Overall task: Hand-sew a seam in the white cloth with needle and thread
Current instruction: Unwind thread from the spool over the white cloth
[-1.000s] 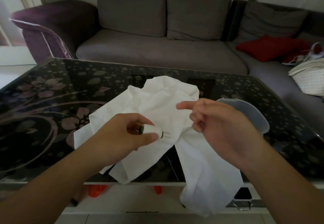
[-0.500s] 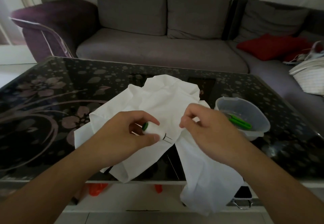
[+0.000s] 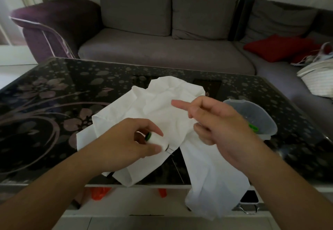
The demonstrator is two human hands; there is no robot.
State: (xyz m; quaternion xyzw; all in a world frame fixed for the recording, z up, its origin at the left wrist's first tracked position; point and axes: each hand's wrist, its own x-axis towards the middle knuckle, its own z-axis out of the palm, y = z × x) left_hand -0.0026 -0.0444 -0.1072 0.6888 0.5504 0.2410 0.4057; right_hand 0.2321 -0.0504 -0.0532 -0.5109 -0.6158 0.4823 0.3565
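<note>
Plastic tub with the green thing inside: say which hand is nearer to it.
Right. The right hand hovers just left of the plastic tub; the left hand, gripping the thread spool, is farther left.

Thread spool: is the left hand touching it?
Touching. Head view shows the left hand pinching the white thread spool between thumb and fingers.

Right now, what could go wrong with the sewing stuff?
The cloth hangs well over the table edge near the person, so a tug might slide it off. The left hand pinches the spool only between thumb and fingertips; it could slip and roll away. The right hand seems to pull thread too thin to see, which could tangle.
</note>
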